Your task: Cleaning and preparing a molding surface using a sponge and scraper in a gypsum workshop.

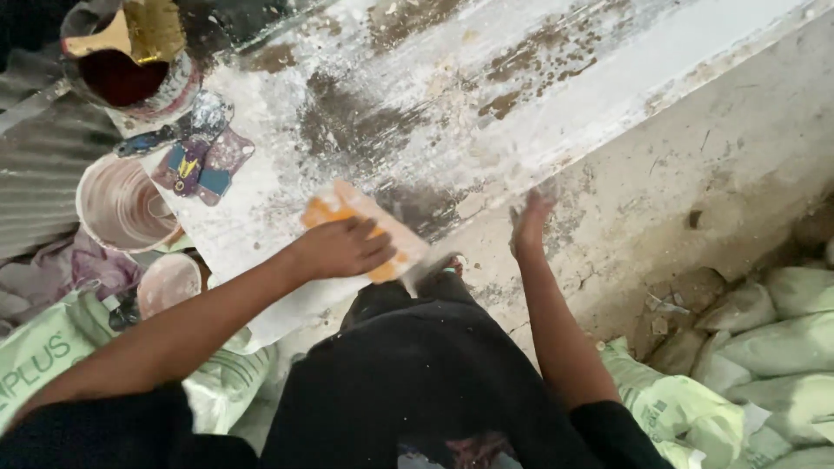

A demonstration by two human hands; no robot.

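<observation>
Sanding block, orange and dusted white, lies flat under the left hand, whose fingers are clasped over its top and press it against a long board smeared with white filler. The block sits at the near edge of the board, just in front of the person's dark-clothed body. The right hand is open, fingers loosely spread and slightly blurred, resting on or just above the board's lower edge; it holds nothing.

As a judgement of progress: the board is only partly worked. Much of its surface is white and chalky, but brown patches show through in the middle and toward the far end, so the coating looks uneven and a good deal of the surface seems left to treat.

To the left of the board stand an open paint can of dark red liquid with a brush handle across its rim, an empty pale bucket and a small round lid. Green-white sacks lie on the floor at right, beside a rough cement ledge.
</observation>
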